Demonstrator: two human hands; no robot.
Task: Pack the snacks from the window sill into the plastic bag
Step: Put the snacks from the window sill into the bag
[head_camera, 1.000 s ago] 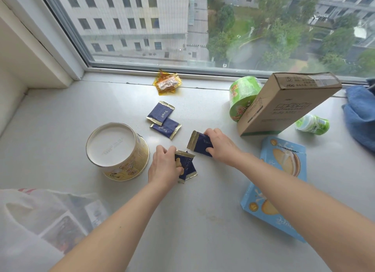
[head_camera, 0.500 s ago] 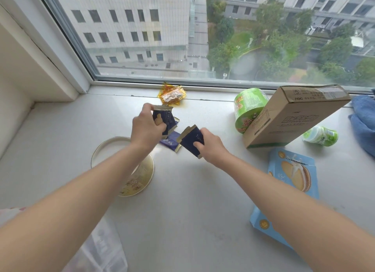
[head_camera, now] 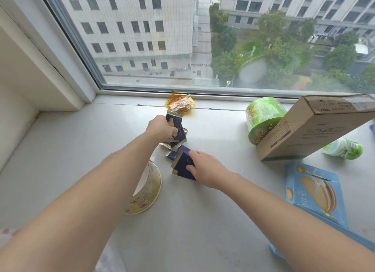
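My left hand [head_camera: 162, 128] grips a dark blue, gold-edged snack packet [head_camera: 176, 122] lifted above the white sill [head_camera: 203, 221]. Under it, two more blue packets [head_camera: 176, 144] lie on the sill. My right hand [head_camera: 205, 166] pinches another blue packet [head_camera: 183, 166] just in front of them. A yellow wrapped snack [head_camera: 179, 104] lies by the window frame. The plastic bag [head_camera: 109, 261] shows only as a pale sliver at the bottom left, mostly hidden by my left arm.
A round cream tin [head_camera: 147, 192] stands under my left forearm. At right are a green cup [head_camera: 261, 119], a tilted brown cardboard box [head_camera: 316, 127], a small green bottle [head_camera: 345, 150] and a flat blue biscuit box [head_camera: 316, 192].
Both hands picked blue packets off the sill. My left hand moved away from the tin toward the window with its packet; the right hand stayed near the middle. The view tilted up.
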